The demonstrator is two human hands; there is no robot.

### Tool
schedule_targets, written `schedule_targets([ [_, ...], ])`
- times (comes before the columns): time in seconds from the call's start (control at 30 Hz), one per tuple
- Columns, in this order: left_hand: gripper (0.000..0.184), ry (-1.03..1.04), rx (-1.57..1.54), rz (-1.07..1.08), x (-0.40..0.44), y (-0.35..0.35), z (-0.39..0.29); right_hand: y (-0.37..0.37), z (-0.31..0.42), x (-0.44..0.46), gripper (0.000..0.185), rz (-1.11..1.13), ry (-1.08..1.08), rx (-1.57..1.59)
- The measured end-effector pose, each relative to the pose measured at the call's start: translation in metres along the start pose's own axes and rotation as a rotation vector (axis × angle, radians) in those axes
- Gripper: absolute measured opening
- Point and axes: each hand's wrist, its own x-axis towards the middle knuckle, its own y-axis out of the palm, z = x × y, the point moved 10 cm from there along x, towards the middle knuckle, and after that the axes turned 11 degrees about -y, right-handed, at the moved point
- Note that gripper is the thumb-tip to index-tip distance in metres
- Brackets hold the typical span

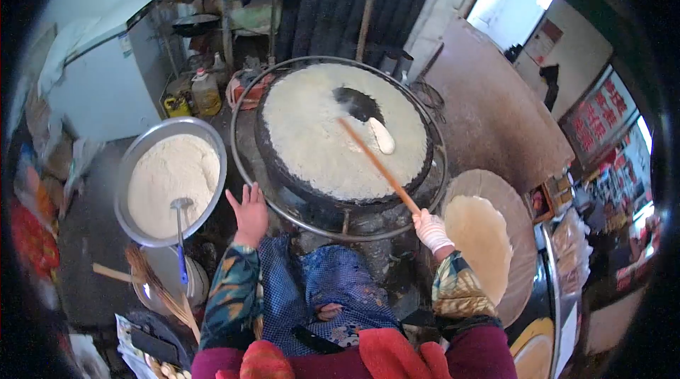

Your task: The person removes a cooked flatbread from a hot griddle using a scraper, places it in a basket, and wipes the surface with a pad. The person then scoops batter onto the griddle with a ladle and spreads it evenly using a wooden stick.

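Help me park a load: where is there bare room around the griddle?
Bare floor shows left of the metal basin, below the white chest. The brown surface between griddle and bright opening looks bare, though possibly sloping. Crowded: below the basin, with bucket and brush.

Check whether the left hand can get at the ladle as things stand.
Probably yes: the left hand is open and empty near the basin, and the ladle juts handle-first over the rim, with nothing visible between.

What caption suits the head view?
Right hand holds a brown wooden stick over a round black griddle spread with pale batter; left hand open.
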Motion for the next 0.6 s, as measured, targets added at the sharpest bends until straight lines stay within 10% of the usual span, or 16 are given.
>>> schedule_targets([
  [0.6, 0.043, 0.302, -0.099, 0.001, -0.105, -0.051, -0.137, 0.0, 0.007, 0.031, 0.032, -0.076, 0.045, -0.037],
])
